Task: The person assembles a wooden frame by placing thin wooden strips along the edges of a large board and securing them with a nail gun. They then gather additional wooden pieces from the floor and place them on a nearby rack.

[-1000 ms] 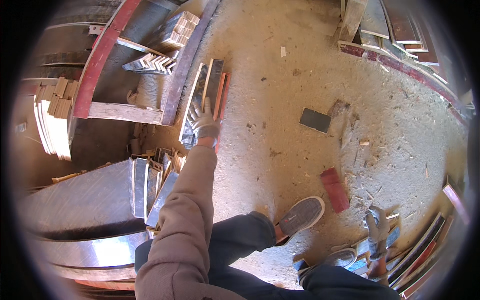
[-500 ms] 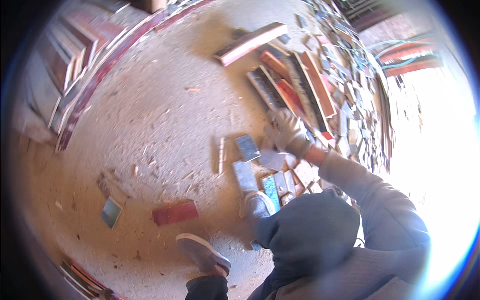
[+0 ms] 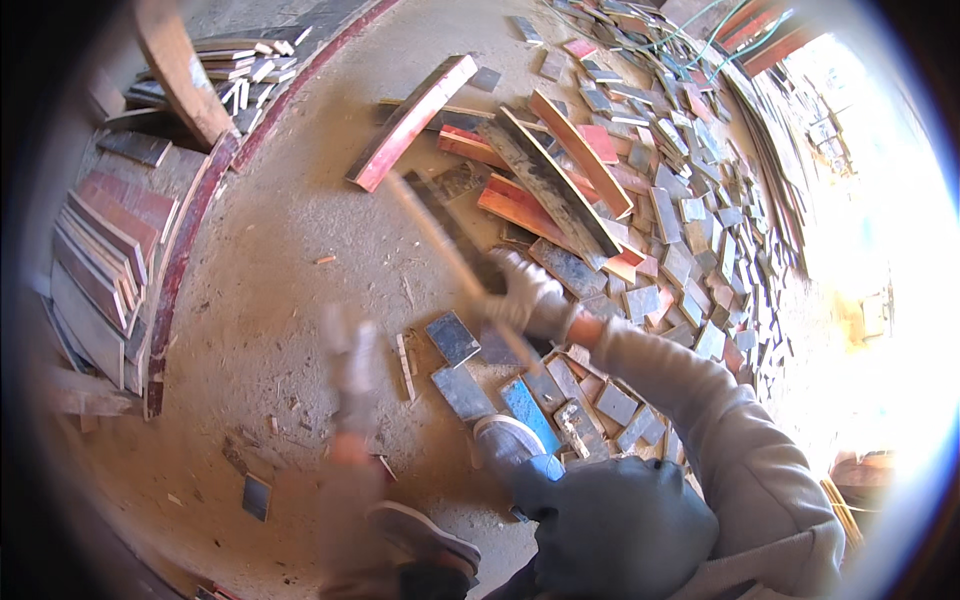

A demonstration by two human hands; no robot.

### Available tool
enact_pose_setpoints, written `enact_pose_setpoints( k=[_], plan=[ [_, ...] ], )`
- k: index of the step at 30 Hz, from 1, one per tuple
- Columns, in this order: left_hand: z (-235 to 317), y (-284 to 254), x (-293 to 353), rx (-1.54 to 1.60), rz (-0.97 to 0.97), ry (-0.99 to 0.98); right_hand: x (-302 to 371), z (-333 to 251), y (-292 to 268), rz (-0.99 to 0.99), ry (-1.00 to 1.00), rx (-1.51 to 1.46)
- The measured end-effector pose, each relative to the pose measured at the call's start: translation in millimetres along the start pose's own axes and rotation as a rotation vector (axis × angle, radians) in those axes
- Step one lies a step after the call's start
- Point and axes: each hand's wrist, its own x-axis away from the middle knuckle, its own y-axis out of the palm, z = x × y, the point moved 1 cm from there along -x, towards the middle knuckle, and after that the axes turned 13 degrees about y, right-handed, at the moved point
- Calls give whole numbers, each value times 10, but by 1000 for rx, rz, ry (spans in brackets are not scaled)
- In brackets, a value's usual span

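Note:
My right hand (image 3: pixel 532 298), in a pale work glove, grips a long dark board (image 3: pixel 440 225) near its lower end. The board is tilted and blurred, with a light wood edge showing. To the left my gloved left hand (image 3: pixel 350 355) is in the air over the floor, smeared by motion; its fingers look stretched out and apart, with nothing in them. Just beyond the right hand lie a long black-faced board (image 3: pixel 555 185), a reddish-brown board (image 3: pixel 582 152) and an orange-red plank (image 3: pixel 522 207). A red-sided beam (image 3: pixel 415 122) rests farther out.
Many small cut wood blocks (image 3: pixel 690 265) cover the floor to the right. By my shoe (image 3: pixel 508 440) lie a blue block (image 3: pixel 530 415) and grey blocks. Stacked boards (image 3: pixel 105 245) stand at the left beside a dark red floor edging (image 3: pixel 180 270). Wood chips litter the floor.
My right hand has lifted a dark board out of the group and swung it left. My left hand has come into view, and the view has shifted.

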Motion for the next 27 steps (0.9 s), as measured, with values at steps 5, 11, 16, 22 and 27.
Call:
enact_pose_setpoints(
  k=[5,11,16,22,27],
  plan=[
    [-188,1204,74,437,24,-403,-451,437,-632,543,68,619],
    [-412,1119,104,351,118,-444,-777,933,-771,468,114,433],
    [-668,952,101,814,11,-317,245,422,-134,-164,-11,-57],
    [-706,892,237,611,165,-277,-686,1059,-473,462,44,572],
    [-533,938,284,582,49,-304,-1051,1427,-676,287,-33,335]
  ],
)
